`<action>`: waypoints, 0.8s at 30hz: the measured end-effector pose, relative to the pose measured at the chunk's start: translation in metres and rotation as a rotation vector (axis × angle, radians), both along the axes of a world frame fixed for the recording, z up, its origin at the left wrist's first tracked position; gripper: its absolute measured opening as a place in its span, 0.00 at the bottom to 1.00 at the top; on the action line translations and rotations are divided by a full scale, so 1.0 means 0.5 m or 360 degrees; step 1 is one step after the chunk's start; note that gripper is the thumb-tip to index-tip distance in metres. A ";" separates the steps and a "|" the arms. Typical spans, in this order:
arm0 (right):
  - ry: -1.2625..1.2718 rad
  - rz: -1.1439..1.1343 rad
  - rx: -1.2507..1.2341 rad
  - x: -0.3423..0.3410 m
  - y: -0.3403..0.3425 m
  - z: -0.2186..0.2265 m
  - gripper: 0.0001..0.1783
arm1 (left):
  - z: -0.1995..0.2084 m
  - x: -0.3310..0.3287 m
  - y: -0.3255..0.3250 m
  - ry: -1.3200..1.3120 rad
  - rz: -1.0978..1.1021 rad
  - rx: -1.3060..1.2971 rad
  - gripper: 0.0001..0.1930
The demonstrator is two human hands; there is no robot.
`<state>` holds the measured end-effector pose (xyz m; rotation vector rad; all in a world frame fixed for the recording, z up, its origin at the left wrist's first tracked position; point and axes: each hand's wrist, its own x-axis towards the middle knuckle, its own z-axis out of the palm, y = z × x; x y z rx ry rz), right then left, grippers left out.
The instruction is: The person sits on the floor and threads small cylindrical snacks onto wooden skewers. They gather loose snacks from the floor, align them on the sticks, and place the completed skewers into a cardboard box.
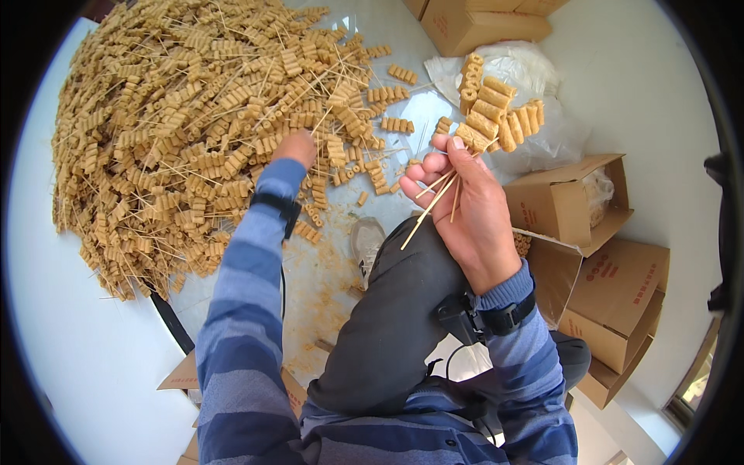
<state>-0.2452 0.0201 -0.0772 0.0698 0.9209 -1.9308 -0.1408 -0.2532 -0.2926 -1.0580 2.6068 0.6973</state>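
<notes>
My right hand [469, 194] is closed round the thin wooden sticks of several skewers [488, 112]. Their tan, rolled, ridged pieces fan out beyond the fingertips, and the bare stick ends point down to the left. My left hand [296, 149] reaches to the near right side of a big heap of the same skewers [178, 116]. Its fingers are curled and partly hidden, and a thin stick runs up from them, seemingly pinched there. Single skewers [397, 125] lie apart just right of the heap.
Open cardboard boxes [570, 198] stand along the right, one with clear plastic inside. Clear plastic bags [515, 70] lie behind my right hand, near another carton [484, 27]. Crumbs [318, 310] litter the floor beside my shoe [366, 244]. My bent knee [411, 271] is below my hands.
</notes>
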 end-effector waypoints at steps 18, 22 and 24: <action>0.0125 0.0085 -0.0123 0.217 0.244 0.209 0.17 | 0.597 0.278 0.616 0.1032 -0.0043 0.1610 0.14; 0.0235 0.0031 0.0060 0.249 0.332 0.220 0.16 | 0.595 0.299 0.620 0.0908 -0.0517 0.1309 0.19; 0.0244 0.0069 0.0118 0.264 0.364 0.222 0.16 | 0.598 0.305 0.596 0.0916 -0.0483 0.1392 0.23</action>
